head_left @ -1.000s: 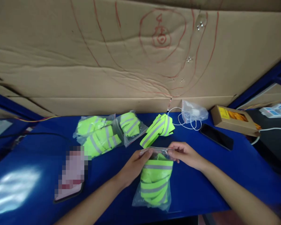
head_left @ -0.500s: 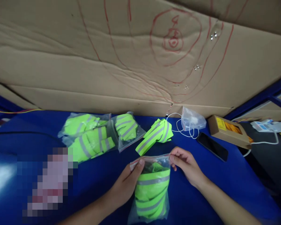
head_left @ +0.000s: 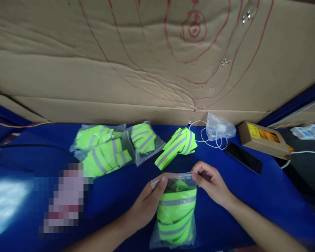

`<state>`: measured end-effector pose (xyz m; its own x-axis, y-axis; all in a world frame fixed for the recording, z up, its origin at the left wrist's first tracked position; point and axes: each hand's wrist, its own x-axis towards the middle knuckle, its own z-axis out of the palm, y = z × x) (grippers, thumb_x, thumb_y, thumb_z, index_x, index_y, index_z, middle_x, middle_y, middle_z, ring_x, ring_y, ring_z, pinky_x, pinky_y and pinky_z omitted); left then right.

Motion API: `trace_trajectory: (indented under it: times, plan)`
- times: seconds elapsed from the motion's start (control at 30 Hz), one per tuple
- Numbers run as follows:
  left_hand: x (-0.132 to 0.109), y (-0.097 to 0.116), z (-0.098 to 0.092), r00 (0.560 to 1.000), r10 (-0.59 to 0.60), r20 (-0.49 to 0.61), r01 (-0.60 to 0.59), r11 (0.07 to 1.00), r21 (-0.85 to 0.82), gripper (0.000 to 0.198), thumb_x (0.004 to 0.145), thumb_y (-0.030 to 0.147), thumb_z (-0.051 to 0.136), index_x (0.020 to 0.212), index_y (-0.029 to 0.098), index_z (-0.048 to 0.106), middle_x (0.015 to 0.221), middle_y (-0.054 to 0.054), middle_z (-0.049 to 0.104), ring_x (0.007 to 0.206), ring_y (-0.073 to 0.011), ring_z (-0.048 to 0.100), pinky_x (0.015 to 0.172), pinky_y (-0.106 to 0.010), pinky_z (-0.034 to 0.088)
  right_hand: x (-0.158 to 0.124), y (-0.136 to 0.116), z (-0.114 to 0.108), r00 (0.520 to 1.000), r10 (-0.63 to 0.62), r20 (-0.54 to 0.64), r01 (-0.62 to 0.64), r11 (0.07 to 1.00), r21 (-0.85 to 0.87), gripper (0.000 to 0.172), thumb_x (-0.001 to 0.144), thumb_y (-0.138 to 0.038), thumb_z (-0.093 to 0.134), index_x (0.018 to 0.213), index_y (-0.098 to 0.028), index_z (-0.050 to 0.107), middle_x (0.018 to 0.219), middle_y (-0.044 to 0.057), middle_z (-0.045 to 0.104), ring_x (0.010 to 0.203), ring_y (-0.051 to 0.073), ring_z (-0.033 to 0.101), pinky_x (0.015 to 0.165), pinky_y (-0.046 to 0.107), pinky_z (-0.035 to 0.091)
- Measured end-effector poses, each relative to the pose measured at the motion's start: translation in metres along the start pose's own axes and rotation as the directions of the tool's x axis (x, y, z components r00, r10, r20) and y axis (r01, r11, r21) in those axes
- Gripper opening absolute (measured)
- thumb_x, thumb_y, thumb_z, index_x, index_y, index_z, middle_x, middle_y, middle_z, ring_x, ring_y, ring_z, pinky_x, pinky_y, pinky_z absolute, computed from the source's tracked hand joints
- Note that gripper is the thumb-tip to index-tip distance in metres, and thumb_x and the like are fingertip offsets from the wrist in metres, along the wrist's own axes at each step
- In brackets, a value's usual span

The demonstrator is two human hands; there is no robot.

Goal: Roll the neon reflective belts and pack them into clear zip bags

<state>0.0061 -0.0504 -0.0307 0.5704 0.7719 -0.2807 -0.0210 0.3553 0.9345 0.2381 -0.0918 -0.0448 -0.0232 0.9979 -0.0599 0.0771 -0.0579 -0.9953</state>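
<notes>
A clear zip bag (head_left: 153,239) lies before me with a folded fluorescent yellow-green reflective strap (head_left: 176,217) inside, its grey stripes showing through the plastic. My left hand (head_left: 149,201) pinches the bag's top edge at its left corner, thumb on top. At the right end of the same zip edge, my right hand (head_left: 211,180) grips the plastic between thumb and fingers. Just beyond the bag, a loose reflective strap (head_left: 177,145) lies bundled with one end stretched toward me.
Several bagged straps (head_left: 102,150) lie at the back left, beside a pixelated item (head_left: 65,199). At the back right are a small clear bag (head_left: 220,126) with a white cable, a black phone (head_left: 244,157) and a cardboard box (head_left: 265,140). A cardboard wall (head_left: 94,84) closes off the rear.
The camera view has shifted slightly, so the scene sits a little further right. Both hands keep their hold on the bag's zip edge.
</notes>
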Motion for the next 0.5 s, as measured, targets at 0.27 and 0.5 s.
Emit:
trace_trajectory:
  times: [0.27, 0.5]
  plan:
    - [0.0019, 0.0017, 0.0006, 0.997, -0.002, 0.081, 0.001, 1.000, 0.018, 0.050, 0.100, 0.056, 0.051, 0.121, 0.017, 0.074, 0.114, -0.008, 0.077, 0.113, -0.0269, 0.069, 0.102, -0.033, 0.052, -0.0006, -0.0046, -0.0002, 0.998, 0.023, 0.053, -0.020, 0.999, -0.048, 0.032, 0.096, -0.047, 0.064, 0.083, -0.019, 0.059, 0.075, 0.000, 0.054, 0.067, 0.012, 0.047, 0.060, 0.025, 0.036]
    - [0.0038, 0.0001, 0.0022, 0.991, 0.016, 0.133, -0.021, 0.999, 0.032, 0.048, 0.102, 0.052, 0.049, 0.125, 0.017, 0.073, 0.119, -0.009, 0.076, 0.114, -0.0257, 0.068, 0.104, -0.032, 0.050, 0.0018, -0.0097, -0.0010, 0.985, 0.090, 0.145, -0.079, 0.994, -0.076, 0.025, 0.095, -0.042, 0.064, 0.086, -0.019, 0.059, 0.077, -0.001, 0.054, 0.067, 0.012, 0.047, 0.059, 0.024, 0.035]
